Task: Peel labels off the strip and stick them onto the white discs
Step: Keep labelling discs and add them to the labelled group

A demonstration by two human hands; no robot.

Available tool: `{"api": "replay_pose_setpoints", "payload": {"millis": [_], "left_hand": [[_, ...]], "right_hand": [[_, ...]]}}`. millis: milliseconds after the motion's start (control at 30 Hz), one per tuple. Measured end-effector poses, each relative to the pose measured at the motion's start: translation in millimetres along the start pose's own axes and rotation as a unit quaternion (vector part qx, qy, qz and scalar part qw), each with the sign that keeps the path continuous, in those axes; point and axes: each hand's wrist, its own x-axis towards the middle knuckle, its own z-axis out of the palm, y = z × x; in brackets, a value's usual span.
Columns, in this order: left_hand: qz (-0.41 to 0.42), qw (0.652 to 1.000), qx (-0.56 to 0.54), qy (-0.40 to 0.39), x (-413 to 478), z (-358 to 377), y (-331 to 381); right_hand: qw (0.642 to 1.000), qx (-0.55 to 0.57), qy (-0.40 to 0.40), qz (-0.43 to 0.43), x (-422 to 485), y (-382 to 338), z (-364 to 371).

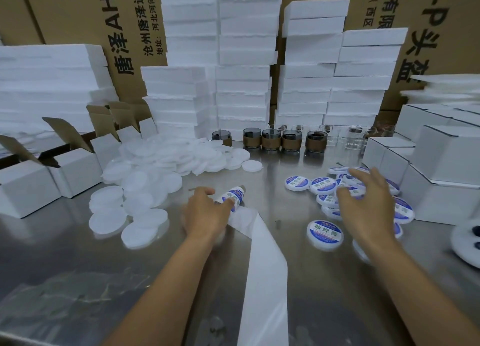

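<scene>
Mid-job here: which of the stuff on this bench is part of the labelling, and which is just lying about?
For the job: label strip held in the left hand; plain white discs; labelled discs below the open right hand.
Lying about: foam blocks; small white boxes; banded glass cups; cardboard cartons.

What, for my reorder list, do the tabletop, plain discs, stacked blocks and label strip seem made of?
Tabletop: looks like brushed stainless steel, grey with blurred reflections.
Plain discs: probably frosted plastic, milky and translucent; not certain.
Stacked blocks: likely white expanded foam, matt with ragged edges.
Label strip: seemingly smooth white backing paper, bending freely.
</scene>
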Motion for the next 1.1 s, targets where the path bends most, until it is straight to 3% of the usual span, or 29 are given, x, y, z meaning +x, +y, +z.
{"api": "replay_pose_setpoints", "payload": {"millis": [200, 300, 400, 733, 1100], "left_hand": [[0.052, 0.988, 0.132, -0.057, 2, 9, 1], [0.067, 0.984, 0.135, -0.096, 1, 8, 4], [0.070, 0.988, 0.093, -0.103, -1, 5, 7], [0.155, 0.977, -0.130, -0.065, -17, 11, 21], [0.219, 0.937, -0.155, -0.222, -32, 10, 27]], "right_hand": [[0.968, 0.059, -0.183, -0.164, -38, -28, 19], [0.935, 0.103, -0.293, -0.171, -54, -40, 32], [0.917, 0.132, -0.351, -0.140, -59, -42, 43], [0.894, 0.254, -0.370, 0.023, -46, -46, 54], [0.864, 0.345, -0.330, 0.163, -30, -34, 57]]}}
